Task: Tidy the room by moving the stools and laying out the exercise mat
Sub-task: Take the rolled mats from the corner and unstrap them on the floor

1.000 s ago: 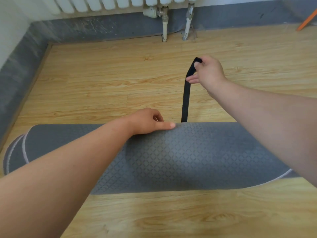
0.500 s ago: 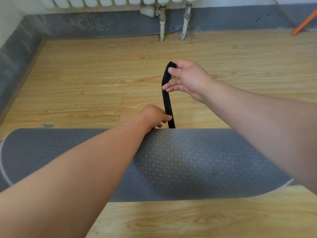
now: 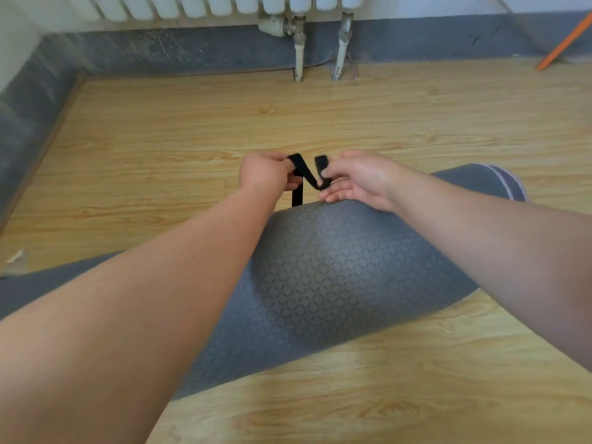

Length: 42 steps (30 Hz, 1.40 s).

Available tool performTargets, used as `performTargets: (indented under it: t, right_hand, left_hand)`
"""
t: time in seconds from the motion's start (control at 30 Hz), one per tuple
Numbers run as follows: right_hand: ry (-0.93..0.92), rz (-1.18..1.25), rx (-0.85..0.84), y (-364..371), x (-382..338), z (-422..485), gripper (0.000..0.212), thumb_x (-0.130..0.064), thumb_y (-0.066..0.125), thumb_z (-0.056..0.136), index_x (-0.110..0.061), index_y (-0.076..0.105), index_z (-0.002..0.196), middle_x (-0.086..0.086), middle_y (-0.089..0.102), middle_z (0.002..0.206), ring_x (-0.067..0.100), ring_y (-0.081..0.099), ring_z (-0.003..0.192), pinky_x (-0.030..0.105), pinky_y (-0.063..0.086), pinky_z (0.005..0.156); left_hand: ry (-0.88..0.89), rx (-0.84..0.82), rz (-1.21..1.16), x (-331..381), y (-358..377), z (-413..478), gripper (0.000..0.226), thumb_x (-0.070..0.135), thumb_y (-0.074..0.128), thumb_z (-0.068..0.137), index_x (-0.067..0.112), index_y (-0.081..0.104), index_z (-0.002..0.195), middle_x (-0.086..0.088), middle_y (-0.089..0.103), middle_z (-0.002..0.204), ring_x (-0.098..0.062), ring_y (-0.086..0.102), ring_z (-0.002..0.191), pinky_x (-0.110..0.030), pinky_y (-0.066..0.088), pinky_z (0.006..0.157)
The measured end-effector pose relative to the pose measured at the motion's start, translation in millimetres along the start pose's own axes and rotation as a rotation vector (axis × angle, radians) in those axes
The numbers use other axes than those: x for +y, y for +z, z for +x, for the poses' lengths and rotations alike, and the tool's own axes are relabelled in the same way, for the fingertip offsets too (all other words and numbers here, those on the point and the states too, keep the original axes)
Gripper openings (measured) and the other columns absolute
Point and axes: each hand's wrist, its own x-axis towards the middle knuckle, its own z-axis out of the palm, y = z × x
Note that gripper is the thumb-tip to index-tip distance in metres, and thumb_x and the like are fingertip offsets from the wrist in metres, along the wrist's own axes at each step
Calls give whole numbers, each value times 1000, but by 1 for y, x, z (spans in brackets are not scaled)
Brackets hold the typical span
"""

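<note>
Head view shows me the mat (image 3: pixel 320 277) rolled, with left hand (image 3: pixel 266 173) and right hand (image 3: pixel 358 177) each pinching its strap (image 3: pixel 302 174). Unstrapping and unrolling remain, I judge; no stools in sight.

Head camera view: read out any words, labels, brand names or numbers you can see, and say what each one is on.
None: no readable text anywhere in the view.
The rolled exercise mat shows only an embossed diamond pattern.
The black strap, the radiator and the wooden floor show no markings.
</note>
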Motion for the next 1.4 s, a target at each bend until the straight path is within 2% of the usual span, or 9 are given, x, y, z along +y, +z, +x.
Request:
performTargets:
  t: [0.27,0.43,0.5,0.57,0.67,0.83,0.97,1.1,1.4]
  right_hand:
    - [107,-474,-113,24,-9,13,30,-3,56,92,-22,55,115,4,62,92,10,56,59,18,48,44]
    - [155,-541,-42,40,0,21,34,-6,55,94,-6,54,128,11,62,95,15,58,66,18,44,37]
    - [170,-496,31,44,6,22,40,-7,52,97,-6,46,136,12,61,92,18,58,70,18,43,35]
    - [178,-350,79,44,9,23,46,-6,48,98,-7,37,143,13,59,108,20,63,76,20,49,37]
    - [81,-124,152,38,-2,24,47,-2,46,99,-5,35,144,19,54,132,27,66,104,27,59,71]
    - [-178,54,285,19,-61,31,42,-2,51,96,-6,44,137,12,64,115,17,70,91,29,60,75]
    - [-171,-47,256,21,-61,30,37,-5,54,94,-6,50,131,10,64,115,18,66,97,32,58,80]
    - [-129,-129,206,27,-39,27,27,-7,57,93,-9,58,120,11,64,116,23,62,105,32,55,81]
    - [-103,-86,204,26,-18,34,24,-14,58,93,-5,59,115,15,67,111,25,69,91,35,58,82]
  left_hand:
    - [183,-30,159,-4,-10,0,6,8,69,83,9,74,82,-9,71,71,-16,67,63,-26,58,67]
    - [144,-53,223,-22,-22,-10,10,8,68,82,14,60,84,-12,67,87,-19,65,70,-35,55,72]
    - [45,-156,459,-35,-35,-16,42,34,77,74,18,50,101,-4,60,100,-18,60,84,-37,48,76]
    - [-87,-439,772,-47,-51,-26,90,72,73,55,23,43,125,4,54,115,-15,55,99,-33,43,80]
    - [-28,-637,912,-61,-61,-34,112,87,60,48,30,34,140,8,49,134,-12,53,109,-31,43,91]
    - [61,-558,889,-69,-57,-30,108,89,58,45,31,43,135,9,55,129,-13,56,111,-36,45,98]
    - [104,-500,898,-63,-59,-21,100,88,57,47,31,50,130,8,58,128,-12,57,104,-28,42,86]
    - [73,-415,897,-46,-61,-5,105,87,57,50,26,48,135,3,52,137,-18,52,122,-29,38,90]
    - [133,-318,781,-45,-45,15,55,69,56,76,27,67,110,11,63,106,-10,56,95,-26,40,75]
